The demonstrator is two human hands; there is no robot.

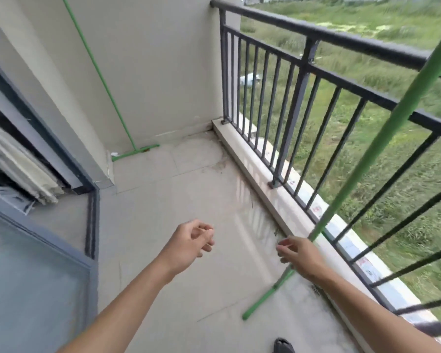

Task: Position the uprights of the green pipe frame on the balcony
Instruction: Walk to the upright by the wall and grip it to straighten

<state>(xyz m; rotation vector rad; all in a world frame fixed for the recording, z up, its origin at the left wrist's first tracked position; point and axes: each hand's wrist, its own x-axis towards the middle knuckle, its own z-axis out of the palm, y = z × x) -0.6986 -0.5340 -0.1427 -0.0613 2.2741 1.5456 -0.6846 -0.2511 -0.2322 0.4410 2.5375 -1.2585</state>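
Two green pipe uprights stand on the tiled balcony floor. The far upright rises along the back wall, and its short foot bar lies in the corner by the door frame. The near upright slants up past the railing to the top right. Its foot bar rests on the tiles. My right hand hovers over the lower part of this pipe with its fingers loosely spread, not wrapped around it. My left hand hangs in the air over the floor, fingers loosely curled and empty.
A dark metal railing on a low pale curb bounds the right side, with grass far below. A sliding glass door with a grey frame lines the left. A dark shoe shows at the bottom edge.
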